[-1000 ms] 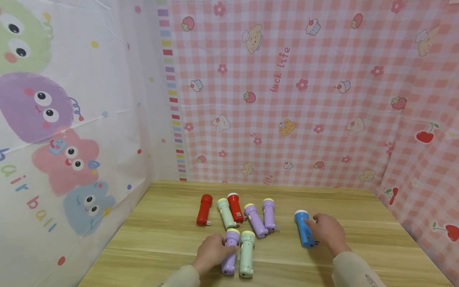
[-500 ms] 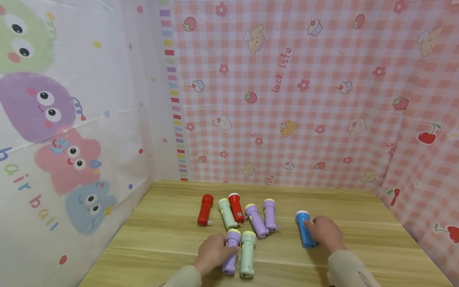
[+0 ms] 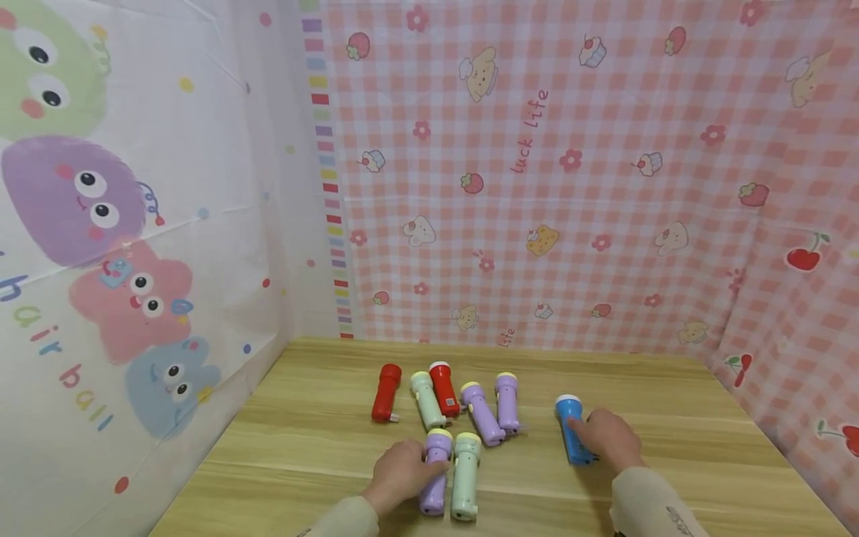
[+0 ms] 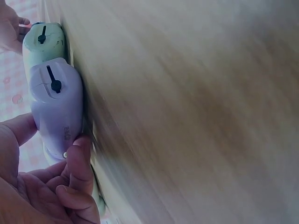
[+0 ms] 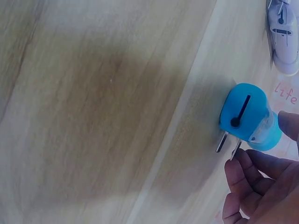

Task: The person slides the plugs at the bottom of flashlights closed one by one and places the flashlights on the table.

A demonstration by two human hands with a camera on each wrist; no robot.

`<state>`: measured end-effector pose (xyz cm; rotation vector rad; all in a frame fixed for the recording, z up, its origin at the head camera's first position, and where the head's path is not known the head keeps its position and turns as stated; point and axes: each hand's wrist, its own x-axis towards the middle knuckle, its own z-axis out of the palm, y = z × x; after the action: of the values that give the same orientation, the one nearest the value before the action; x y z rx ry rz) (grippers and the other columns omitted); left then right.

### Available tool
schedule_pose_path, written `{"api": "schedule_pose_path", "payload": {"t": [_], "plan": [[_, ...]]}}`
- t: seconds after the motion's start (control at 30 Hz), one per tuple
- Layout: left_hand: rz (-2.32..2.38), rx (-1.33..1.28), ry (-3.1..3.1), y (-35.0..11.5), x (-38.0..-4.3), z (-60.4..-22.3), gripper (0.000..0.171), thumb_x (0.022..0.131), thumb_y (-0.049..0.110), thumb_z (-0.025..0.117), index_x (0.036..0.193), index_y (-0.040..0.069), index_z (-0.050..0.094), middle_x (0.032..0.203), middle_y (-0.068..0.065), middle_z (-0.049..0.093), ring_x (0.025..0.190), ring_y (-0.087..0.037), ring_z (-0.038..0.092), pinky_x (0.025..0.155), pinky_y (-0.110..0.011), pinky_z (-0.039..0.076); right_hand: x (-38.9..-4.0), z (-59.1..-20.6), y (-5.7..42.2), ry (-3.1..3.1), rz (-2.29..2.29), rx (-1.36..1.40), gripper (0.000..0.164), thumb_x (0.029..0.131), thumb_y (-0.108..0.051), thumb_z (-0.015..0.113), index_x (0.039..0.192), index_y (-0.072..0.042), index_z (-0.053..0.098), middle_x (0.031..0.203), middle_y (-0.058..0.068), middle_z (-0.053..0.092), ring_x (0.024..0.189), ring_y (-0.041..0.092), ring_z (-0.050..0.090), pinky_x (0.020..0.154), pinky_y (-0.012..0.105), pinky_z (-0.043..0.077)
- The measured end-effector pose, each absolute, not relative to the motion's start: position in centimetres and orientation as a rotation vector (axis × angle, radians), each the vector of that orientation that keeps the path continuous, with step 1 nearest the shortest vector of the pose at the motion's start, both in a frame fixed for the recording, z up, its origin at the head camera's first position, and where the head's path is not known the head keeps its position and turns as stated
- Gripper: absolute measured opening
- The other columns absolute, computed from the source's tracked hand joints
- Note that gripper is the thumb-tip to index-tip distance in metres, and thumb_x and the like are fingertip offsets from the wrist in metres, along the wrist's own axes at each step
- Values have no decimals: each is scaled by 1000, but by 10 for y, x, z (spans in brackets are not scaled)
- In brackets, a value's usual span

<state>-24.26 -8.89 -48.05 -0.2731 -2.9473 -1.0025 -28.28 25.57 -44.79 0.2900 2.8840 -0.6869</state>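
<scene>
In the head view my left hand (image 3: 403, 473) holds a purple flashlight (image 3: 438, 466) lying near the front of the table. The left wrist view shows the thumb on one side of it and curled fingers on the other. A pale green flashlight (image 3: 466, 477) lies just to its right. Further right, my right hand (image 3: 609, 436) grips a blue flashlight (image 3: 570, 421) with a white rim. Two metal plug prongs (image 5: 236, 150) stick out of the blue flashlight in the right wrist view, and my fingertips touch one of them.
Behind the hands lie a red flashlight (image 3: 385, 394), a second green flashlight (image 3: 427, 400), a white-rimmed red flashlight (image 3: 444, 391) and two purple flashlights, one slanted (image 3: 483, 415), one straighter (image 3: 507, 403). The wooden table (image 3: 302, 418) ends at a pink checked curtain (image 3: 537, 268).
The head view has shifted slightly. My right hand has moved a little toward the base of the blue flashlight. My left hand stays on the purple flashlight.
</scene>
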Motion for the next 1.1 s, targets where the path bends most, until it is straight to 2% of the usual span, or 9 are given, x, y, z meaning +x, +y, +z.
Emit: {"api": "schedule_pose_path", "payload": {"t": [0.17,0.43,0.87,1.1], "plan": [[-1023,-286,-2949,-87,-241,-479,37,84,40,73,66,13,55,61,2,50,56,-15,46,48,-32,35,-283,-453,254,2878,-712,298,44,98,-40,52,94,3,63,80,10,56,73,25,52,63,38,43],[-1025,-271,-2957,-86,-241,-477,38,83,42,74,66,13,56,61,1,50,56,-15,46,48,-32,34,-285,-459,255,2882,-733,267,51,98,-39,53,104,11,61,85,12,60,77,27,55,67,41,47],[-1017,-255,-2986,-86,-243,-477,38,83,43,74,66,13,58,61,1,50,57,-15,46,49,-31,33,-287,-459,255,2866,-819,254,50,97,-37,55,104,12,60,86,13,58,78,27,54,68,41,47],[-1009,-248,-2996,-87,-243,-476,39,83,44,74,66,13,57,61,1,50,56,-15,46,49,-31,33,-290,-460,257,2890,-871,211,41,98,-34,51,91,6,60,79,11,54,73,25,52,65,38,44]]}}
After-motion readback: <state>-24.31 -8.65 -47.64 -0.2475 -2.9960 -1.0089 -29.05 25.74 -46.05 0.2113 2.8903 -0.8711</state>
